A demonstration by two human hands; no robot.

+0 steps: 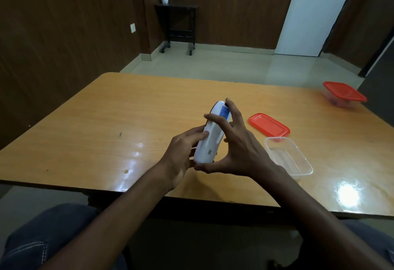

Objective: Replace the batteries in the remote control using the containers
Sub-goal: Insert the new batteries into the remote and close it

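- A glossy orange wood-grain bench [96, 125] fills mid-frame; behind it are dark wood-panelled walls, a pale tiled floor and a white door [315, 14] at upper right.
- At centre, the smooth white plastic remote control [210, 139] is held above the bench, back side up.
- The left hand [181, 154] grasps its lower left side; the right hand [236, 144] has its fingers [215, 120] wrapped over it.
- To the right of centre an open clear container [298, 163] sits beside a flat red lid [268, 125].
- A red-lidded container [343, 94] stands at the far right.

- Room dim overall; brown walls [64, 35] murky.
- Overhead light: hard white glare on glossy table [106, 110] at 4 o'clock, softer streaks near centre.
- Wide-angle bending toward edges.
- Far lidded container [343, 94] at 2 o'clock soft, slightly blurred.
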